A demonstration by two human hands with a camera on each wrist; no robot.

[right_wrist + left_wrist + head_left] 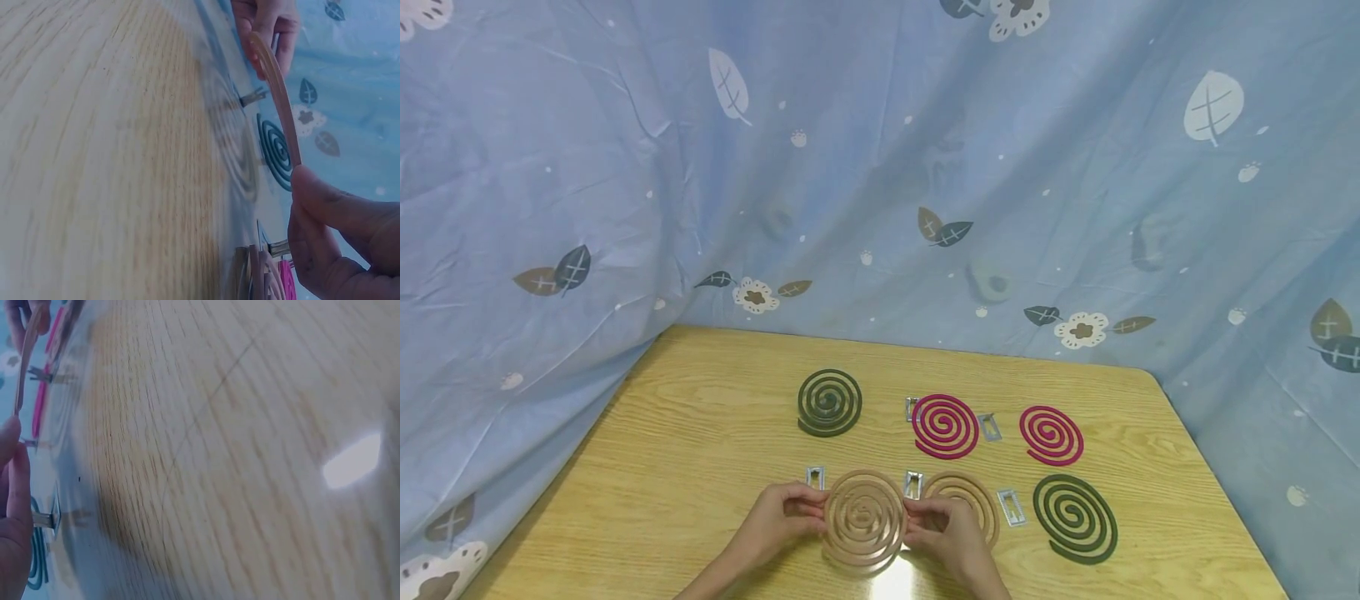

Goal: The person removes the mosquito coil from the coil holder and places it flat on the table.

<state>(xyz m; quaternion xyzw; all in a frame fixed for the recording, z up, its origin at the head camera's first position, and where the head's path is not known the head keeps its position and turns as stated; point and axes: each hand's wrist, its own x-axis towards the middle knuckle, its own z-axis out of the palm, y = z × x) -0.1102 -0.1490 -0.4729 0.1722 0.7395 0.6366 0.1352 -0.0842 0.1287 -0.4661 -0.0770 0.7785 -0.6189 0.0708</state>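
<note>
Both hands hold a tan mosquito coil (863,518) up off the table, near its front. The left hand (781,523) pinches the coil's left edge, while the right hand (951,533) pinches the opposite edge. In the right wrist view the held coil (283,103) appears edge-on and slightly bowed between thumb and fingers of the right hand (350,244). The left wrist view catches the left hand (14,515) only at its border. Behind the right hand lies another tan coil (987,500), partly hidden. Small metal stands (912,496) sit just beyond the hands.
A dark green coil (830,433) lies at the back, with two pink coils (945,457) to its right. Another green coil (1111,533) is at the front right, near a metal stand (1002,498). A blue patterned curtain (865,167) surrounds the wooden table (700,417).
</note>
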